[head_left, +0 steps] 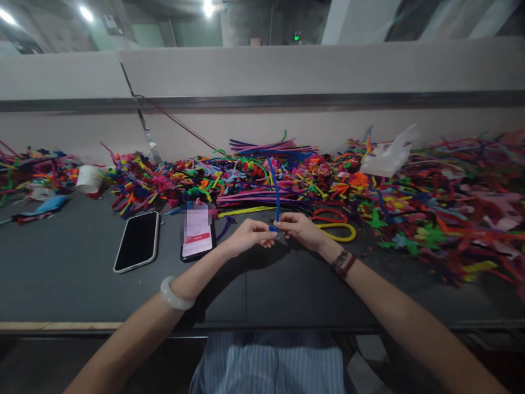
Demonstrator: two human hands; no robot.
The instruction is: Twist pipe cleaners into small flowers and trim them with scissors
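My left hand (251, 235) and my right hand (301, 229) meet over the dark table (82, 273), fingertips pinched together. Between them they hold the lower end of a blue pipe cleaner (276, 192), which stands up and curves slightly away from me. A white bangle is on my left wrist and dark bead bracelets on my right. Just beyond my right hand a yellow pipe cleaner loop (341, 234) lies on the table.
A long heap of colourful pipe cleaners (369, 186) runs along the back of the table. Two phones lie left of my hands: a dark one (137, 241) and a lit one (198, 232). A white cup (88, 178) lies at far left, a white bag (389, 156) at right.
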